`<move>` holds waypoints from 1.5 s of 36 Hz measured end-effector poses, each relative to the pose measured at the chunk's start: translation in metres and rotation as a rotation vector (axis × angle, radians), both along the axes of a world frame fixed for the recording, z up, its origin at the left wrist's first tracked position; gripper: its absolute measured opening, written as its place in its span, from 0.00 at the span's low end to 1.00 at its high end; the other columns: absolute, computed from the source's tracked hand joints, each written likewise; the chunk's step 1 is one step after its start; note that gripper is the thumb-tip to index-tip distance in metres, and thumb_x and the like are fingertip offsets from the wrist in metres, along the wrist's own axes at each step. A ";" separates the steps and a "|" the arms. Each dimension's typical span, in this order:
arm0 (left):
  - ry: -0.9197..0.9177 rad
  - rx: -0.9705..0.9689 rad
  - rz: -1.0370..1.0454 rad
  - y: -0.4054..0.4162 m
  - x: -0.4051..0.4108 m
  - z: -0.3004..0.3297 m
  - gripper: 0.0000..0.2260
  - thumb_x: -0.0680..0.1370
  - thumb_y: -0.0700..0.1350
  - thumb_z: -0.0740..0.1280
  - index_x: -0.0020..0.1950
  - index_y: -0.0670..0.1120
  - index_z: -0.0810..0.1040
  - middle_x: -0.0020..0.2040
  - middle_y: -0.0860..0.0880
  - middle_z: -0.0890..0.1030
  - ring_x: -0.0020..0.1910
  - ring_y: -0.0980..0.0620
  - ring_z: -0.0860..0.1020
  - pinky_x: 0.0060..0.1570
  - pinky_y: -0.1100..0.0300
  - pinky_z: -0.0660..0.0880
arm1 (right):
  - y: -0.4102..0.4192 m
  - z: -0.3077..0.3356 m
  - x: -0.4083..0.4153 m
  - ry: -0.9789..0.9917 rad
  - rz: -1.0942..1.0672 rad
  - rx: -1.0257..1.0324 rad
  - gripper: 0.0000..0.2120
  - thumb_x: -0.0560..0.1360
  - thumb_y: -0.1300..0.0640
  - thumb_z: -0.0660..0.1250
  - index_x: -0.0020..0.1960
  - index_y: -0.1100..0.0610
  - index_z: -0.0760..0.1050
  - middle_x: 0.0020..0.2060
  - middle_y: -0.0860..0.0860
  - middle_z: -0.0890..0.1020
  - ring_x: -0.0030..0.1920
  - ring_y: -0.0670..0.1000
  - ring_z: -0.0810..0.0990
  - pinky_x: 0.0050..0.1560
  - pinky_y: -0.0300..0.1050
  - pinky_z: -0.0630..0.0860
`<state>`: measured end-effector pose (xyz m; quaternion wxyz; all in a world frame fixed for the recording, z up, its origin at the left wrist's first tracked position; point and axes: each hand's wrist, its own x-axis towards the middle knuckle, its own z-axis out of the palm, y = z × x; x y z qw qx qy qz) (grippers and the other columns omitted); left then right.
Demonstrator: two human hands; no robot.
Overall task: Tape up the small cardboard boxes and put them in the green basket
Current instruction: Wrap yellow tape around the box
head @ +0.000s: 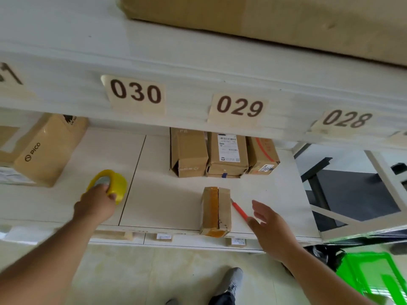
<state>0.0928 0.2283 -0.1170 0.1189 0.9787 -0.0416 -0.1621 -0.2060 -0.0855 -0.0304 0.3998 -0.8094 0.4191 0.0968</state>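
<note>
A small cardboard box with yellowish tape along its top lies on the white shelf, near the front edge. A red pen-like tool lies just right of it. My left hand grips a yellow roll of tape on the shelf, well left of the box. Open with spread fingers, my right hand hovers right of the red tool and touches nothing. Part of the green basket shows on the floor at the lower right.
Three cardboard boxes stand at the back of the shelf under label 029. A larger PICO box sits at the left. The upper shelf carries a big carton. My shoe is on the floor below.
</note>
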 end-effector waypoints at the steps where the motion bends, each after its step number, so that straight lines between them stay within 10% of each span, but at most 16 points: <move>1: 0.027 -0.128 0.045 -0.006 -0.003 0.009 0.13 0.80 0.49 0.66 0.61 0.44 0.79 0.59 0.38 0.80 0.53 0.37 0.78 0.51 0.50 0.73 | 0.002 0.005 0.002 -0.019 0.002 -0.003 0.27 0.82 0.50 0.65 0.80 0.48 0.62 0.76 0.45 0.70 0.74 0.48 0.70 0.75 0.53 0.69; 9: 0.588 -1.106 0.441 -0.041 -0.062 0.104 0.15 0.80 0.45 0.69 0.64 0.39 0.77 0.56 0.39 0.84 0.56 0.41 0.82 0.58 0.49 0.77 | 0.040 0.055 0.020 -0.155 0.165 -0.028 0.22 0.83 0.48 0.63 0.76 0.43 0.66 0.72 0.41 0.73 0.72 0.46 0.73 0.72 0.46 0.71; 21: 0.905 -1.345 0.294 -0.078 -0.154 0.193 0.17 0.78 0.46 0.67 0.63 0.37 0.79 0.57 0.37 0.84 0.56 0.40 0.82 0.57 0.49 0.78 | 0.090 0.097 0.031 -0.335 0.363 -0.038 0.22 0.73 0.34 0.69 0.65 0.36 0.71 0.56 0.33 0.80 0.56 0.37 0.78 0.58 0.42 0.77; 25: 0.794 -1.276 0.175 -0.079 -0.161 0.193 0.18 0.77 0.50 0.70 0.61 0.40 0.79 0.55 0.40 0.85 0.54 0.43 0.83 0.59 0.49 0.78 | 0.092 0.095 0.025 -0.360 0.309 0.000 0.18 0.72 0.38 0.71 0.59 0.42 0.74 0.52 0.40 0.83 0.53 0.41 0.81 0.55 0.50 0.81; 29: 0.132 -0.833 -0.302 -0.071 -0.155 0.181 0.19 0.78 0.54 0.70 0.68 0.54 0.73 0.65 0.57 0.75 0.63 0.61 0.74 0.62 0.64 0.71 | 0.098 0.092 0.019 -0.369 0.282 0.004 0.13 0.74 0.46 0.73 0.53 0.47 0.73 0.45 0.43 0.81 0.46 0.45 0.80 0.51 0.51 0.80; 32: -0.035 -0.696 -0.637 -0.070 -0.156 0.176 0.19 0.82 0.53 0.63 0.73 0.57 0.70 0.70 0.64 0.68 0.70 0.67 0.65 0.69 0.68 0.62 | 0.102 0.091 0.017 -0.372 0.258 0.034 0.11 0.74 0.48 0.73 0.50 0.51 0.73 0.40 0.51 0.79 0.37 0.46 0.74 0.45 0.55 0.77; 39: -0.290 -0.628 -0.686 -0.067 -0.171 0.161 0.07 0.80 0.51 0.67 0.56 0.53 0.81 0.57 0.60 0.80 0.57 0.60 0.77 0.55 0.62 0.77 | 0.110 0.090 0.008 -0.357 0.197 0.066 0.10 0.75 0.47 0.72 0.50 0.50 0.74 0.41 0.51 0.80 0.38 0.45 0.75 0.43 0.51 0.78; 47: -0.014 -0.684 -0.516 -0.081 -0.163 0.180 0.08 0.82 0.48 0.61 0.44 0.54 0.76 0.39 0.55 0.81 0.37 0.62 0.77 0.35 0.66 0.71 | 0.110 0.079 -0.006 -0.311 0.150 0.068 0.08 0.77 0.49 0.69 0.54 0.49 0.74 0.38 0.45 0.76 0.37 0.43 0.75 0.38 0.41 0.72; 51: 0.128 -0.585 -0.626 -0.083 -0.149 0.185 0.02 0.82 0.50 0.63 0.51 0.54 0.75 0.48 0.58 0.80 0.46 0.62 0.78 0.45 0.63 0.73 | 0.110 0.074 -0.016 -0.394 0.067 0.137 0.06 0.77 0.52 0.70 0.52 0.48 0.74 0.40 0.46 0.78 0.35 0.42 0.74 0.37 0.38 0.72; 54: 0.319 -0.580 -0.585 -0.081 -0.149 0.179 0.16 0.79 0.56 0.67 0.66 0.54 0.72 0.56 0.59 0.77 0.51 0.58 0.79 0.52 0.59 0.78 | 0.110 0.079 -0.017 -0.432 0.087 0.135 0.07 0.78 0.51 0.70 0.54 0.47 0.74 0.40 0.45 0.78 0.34 0.39 0.74 0.33 0.31 0.70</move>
